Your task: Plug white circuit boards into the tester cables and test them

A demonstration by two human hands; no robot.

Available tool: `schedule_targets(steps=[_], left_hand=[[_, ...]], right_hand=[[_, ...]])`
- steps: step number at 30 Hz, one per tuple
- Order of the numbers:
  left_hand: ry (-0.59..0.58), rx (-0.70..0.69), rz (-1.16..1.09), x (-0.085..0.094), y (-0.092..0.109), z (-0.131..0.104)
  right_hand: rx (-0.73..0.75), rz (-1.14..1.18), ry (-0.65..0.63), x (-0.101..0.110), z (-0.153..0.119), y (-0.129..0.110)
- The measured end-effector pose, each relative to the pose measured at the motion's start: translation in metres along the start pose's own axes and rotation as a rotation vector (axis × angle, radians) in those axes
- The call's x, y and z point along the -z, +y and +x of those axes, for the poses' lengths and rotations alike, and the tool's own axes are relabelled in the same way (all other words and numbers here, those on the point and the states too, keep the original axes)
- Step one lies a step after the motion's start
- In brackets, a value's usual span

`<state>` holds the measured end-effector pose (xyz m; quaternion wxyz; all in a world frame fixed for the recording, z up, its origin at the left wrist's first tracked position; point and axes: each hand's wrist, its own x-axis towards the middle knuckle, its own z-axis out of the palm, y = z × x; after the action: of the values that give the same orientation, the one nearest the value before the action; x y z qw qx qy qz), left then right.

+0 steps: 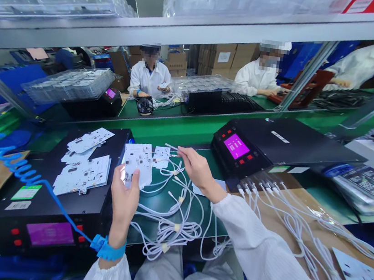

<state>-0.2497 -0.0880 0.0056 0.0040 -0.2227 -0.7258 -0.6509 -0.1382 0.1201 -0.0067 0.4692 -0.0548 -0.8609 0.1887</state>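
Note:
My left hand (124,196) grips a white circuit board (139,163) at its lower left, thumb on the face with the small dark parts. Pinched between the fingertips of my right hand (198,169) is a thin pale stick-like thing (171,146), whose exact kind I cannot make out. It points left, just above a smaller white circuit board (161,157). A white cable plug (173,155) is at the right edge of that small board. Bundled white cables (175,232) lie on the green mat below and between both hands.
White boards (84,174) are piled on a black box (95,206) at left. A blue coiled cord (14,165) runs to my wrist strap (109,248). Another black box (293,142) with cables plugged in stands right. A shelf (201,34) crosses overhead; several co-workers sit beyond.

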Motion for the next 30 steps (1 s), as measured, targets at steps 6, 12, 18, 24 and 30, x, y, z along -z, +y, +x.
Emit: schedule_targets(steps=[6, 12, 18, 24, 30], left_hand=[[-0.055, -0.052, 0.097, -0.008, 0.003, -0.007], [-0.062, -0.086, 0.140, -0.017, 0.006, -0.020], [-0.077, -0.090, 0.168, -0.020, 0.008, -0.023], [-0.069, -0.077, 0.153, -0.020, 0.010, -0.023], [-0.076, -0.089, 0.109, -0.020, 0.009, -0.024]], right_hand=[[-0.208, 0.320, -0.065, -0.012, 0.010, -0.055], [-0.281, 0.381, -0.121, -0.024, 0.006, -0.086], [-0.290, 0.310, -0.088, -0.029, 0.006, -0.093], [-0.291, 0.270, -0.065, -0.033, 0.008, -0.092], [-0.258, 0.306, -0.066, -0.035, 0.008, -0.093]])
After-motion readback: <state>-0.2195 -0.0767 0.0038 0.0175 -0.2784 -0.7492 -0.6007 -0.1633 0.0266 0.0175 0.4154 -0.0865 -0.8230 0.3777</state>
